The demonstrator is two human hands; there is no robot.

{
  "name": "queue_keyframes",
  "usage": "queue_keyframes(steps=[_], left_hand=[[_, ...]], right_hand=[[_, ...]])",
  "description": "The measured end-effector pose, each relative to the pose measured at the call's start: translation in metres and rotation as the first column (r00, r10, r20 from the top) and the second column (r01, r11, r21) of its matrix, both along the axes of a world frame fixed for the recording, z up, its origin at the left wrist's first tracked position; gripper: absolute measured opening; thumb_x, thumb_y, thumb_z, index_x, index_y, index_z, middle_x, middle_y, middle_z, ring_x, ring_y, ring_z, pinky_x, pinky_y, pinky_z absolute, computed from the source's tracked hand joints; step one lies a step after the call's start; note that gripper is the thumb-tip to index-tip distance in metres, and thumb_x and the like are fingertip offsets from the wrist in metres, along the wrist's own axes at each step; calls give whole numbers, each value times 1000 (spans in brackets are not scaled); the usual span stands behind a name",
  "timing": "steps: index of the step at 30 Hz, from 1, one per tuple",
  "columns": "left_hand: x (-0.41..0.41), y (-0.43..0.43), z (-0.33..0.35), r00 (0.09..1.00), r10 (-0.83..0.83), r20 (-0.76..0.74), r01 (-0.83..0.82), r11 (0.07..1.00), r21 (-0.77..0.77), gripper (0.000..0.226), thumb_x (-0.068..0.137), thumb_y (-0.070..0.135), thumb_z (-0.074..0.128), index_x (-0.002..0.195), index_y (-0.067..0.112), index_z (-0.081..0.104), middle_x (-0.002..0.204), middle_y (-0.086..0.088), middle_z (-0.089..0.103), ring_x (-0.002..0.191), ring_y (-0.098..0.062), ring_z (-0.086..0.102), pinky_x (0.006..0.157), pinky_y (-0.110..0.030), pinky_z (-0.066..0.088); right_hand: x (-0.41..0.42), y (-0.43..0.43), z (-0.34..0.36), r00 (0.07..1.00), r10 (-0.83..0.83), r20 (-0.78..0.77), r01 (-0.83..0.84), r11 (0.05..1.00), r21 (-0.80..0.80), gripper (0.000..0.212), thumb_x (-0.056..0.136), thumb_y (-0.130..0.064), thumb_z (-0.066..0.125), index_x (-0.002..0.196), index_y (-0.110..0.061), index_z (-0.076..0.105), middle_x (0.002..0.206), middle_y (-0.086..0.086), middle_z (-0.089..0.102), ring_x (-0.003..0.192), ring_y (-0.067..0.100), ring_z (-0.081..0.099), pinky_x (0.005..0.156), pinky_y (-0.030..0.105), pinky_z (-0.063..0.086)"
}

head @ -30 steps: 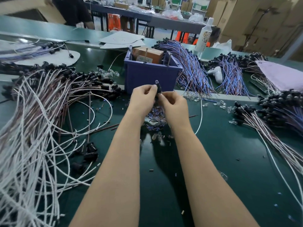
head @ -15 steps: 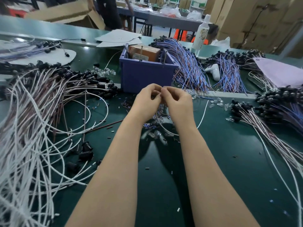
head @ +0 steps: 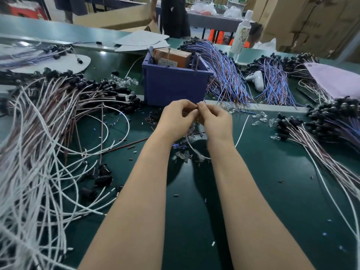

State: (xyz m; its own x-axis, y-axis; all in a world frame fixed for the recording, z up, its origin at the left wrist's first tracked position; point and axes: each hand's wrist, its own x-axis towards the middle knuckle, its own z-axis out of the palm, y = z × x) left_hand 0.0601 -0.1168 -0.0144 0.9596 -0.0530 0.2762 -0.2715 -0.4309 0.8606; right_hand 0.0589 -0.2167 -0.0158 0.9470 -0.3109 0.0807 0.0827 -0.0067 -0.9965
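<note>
in the head view, the left hand (head: 176,118) and right hand (head: 216,119) met fingertip to fingertip, both pinching a small dark piece (head: 198,108), too blurred to tell more, just before the blue bin (head: 175,88), above the green worktop (head: 253,172); a thin white wire (head: 191,148) curved below them.

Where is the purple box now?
In the head view the purple box stands just beyond the left hand and right hand, left of the blue wires.
</note>
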Motion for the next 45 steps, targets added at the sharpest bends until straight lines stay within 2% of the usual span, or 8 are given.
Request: queue_keyframes(steps=[4,10,14,23,32,35,40,45], left_hand=[[3,-2,8,997,61,52,-66,994,86,16,92,19,59,101,13,70,93,-1,71,87,-15,65,80,-24,49],[-1,11,16,997,-80,-6,80,996,31,5,91,21,61,96,21,64,87,5,69,88,-13,65,88,-31,52],[6,24,18,993,110,42,-100,978,-184,15,92,20,62,105,13,66,91,3,65,86,-8,60,85,-21,48],[17,38,11,957,275,-94,-290,877,-384,4,93,18,57,96,20,59,74,5,64,71,-7,59,76,-28,47],[14,36,7,984,151,-95,-177,903,-392,18,90,5,58,90,22,57,91,-5,67,88,-17,65,89,-34,53],[11,32,3,993,94,-74,-115,913,-392,23,90,2,57,88,25,58,103,-10,67,99,-21,65,94,-38,51],[7,25,-1,1000,10,7,-6,940,-341,24,88,-3,56,91,20,59,104,-11,68,97,-19,64,90,-33,52],[5,21,-2,998,-39,46,52,943,-328,21,89,-2,57,94,18,61,100,-2,69,93,-5,64,88,-15,48]], right_hand=[[-3,1,1,979,-84,184,144,928,-343,15,92,-22,61,89,-11,71,76,-5,63,75,9,59,74,22,47],[7,-19,8,998,-55,-7,52,885,464,23,97,-12,52,75,-9,56,56,-4,44,42,3,36,43,15,30],[8,-25,-1,994,-98,-50,81,958,-274,9,91,-11,55,88,-9,63,79,5,62,68,15,53,66,30,47],[-21,-8,35,974,158,-163,-226,627,-746,15,85,-30,65,79,-17,67,81,1,68,81,17,61,69,25,44],[-51,51,29,763,343,-548,-539,-129,-832,37,85,-24,65,60,-14,40,59,2,43,69,27,47,62,28,38],[-45,33,39,749,421,-511,-566,6,-824,18,84,-17,62,70,-6,60,65,9,65,67,29,60,59,30,49],[-29,-3,41,950,310,-36,-292,842,-454,12,90,-6,58,85,-12,67,75,8,68,69,21,64,80,50,55],[-15,-14,32,986,147,78,-88,859,-504,24,95,-10,53,113,-11,68,85,-7,63,81,10,58,91,38,51]])
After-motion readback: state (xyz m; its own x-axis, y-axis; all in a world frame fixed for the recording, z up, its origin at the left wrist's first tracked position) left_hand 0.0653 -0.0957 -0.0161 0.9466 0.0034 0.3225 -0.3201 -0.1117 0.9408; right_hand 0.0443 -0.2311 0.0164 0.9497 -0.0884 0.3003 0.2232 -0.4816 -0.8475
